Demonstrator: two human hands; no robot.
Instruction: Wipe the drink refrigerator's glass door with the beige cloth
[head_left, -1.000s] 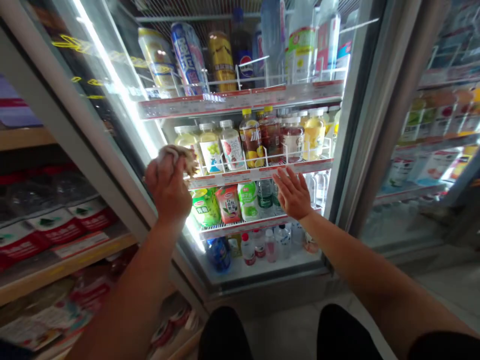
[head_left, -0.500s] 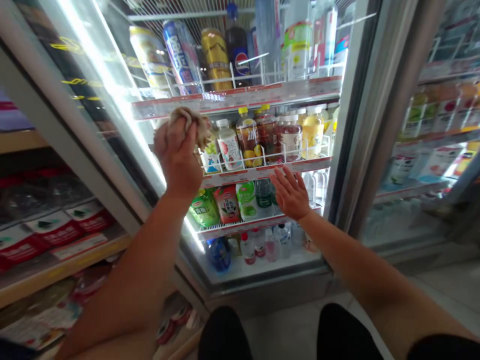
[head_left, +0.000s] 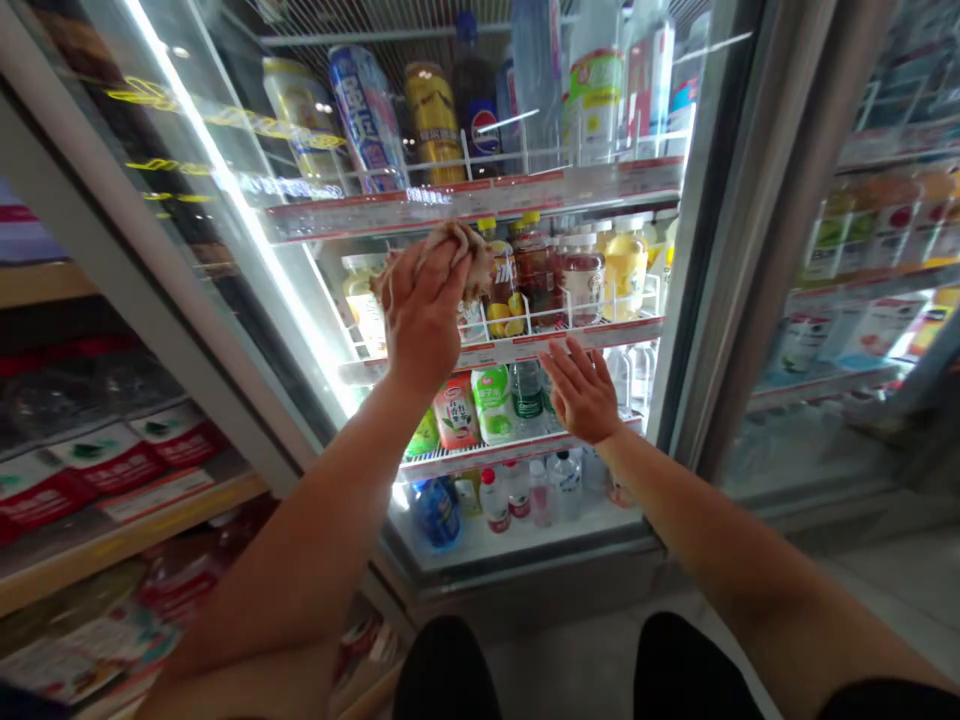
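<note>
left hand [head_left: 424,315] up on the glass, fingers curled tight over a crumpled beige rag [head_left: 466,252], bunching it against the cooler door [head_left: 292,300]. the rag sits high, just under the red price strip [head_left: 480,195] of the top shelf, in front of the juice bottles [head_left: 592,275] on the second shelf. right hand [head_left: 581,392] is lower and to the right, holding nothing: palm flat to the glass, fingers spread wide, fingertips at the second shelf's edge. the two hands are near each other but apart. behind the glass, up top, tall cans [head_left: 367,110] lean beside a dark cola bottle [head_left: 480,105]. below the hands, green and red-labelled bottles [head_left: 491,400], and small water bottles [head_left: 540,490] on the cooler floor. a bright light strip [head_left: 217,170] runs down the left side of the door. off to the left, a wooden rack [head_left: 135,525] with red-and-white packets [head_left: 112,455]. bottom of view, the person's dark-clad knees [head_left: 450,670].
</note>
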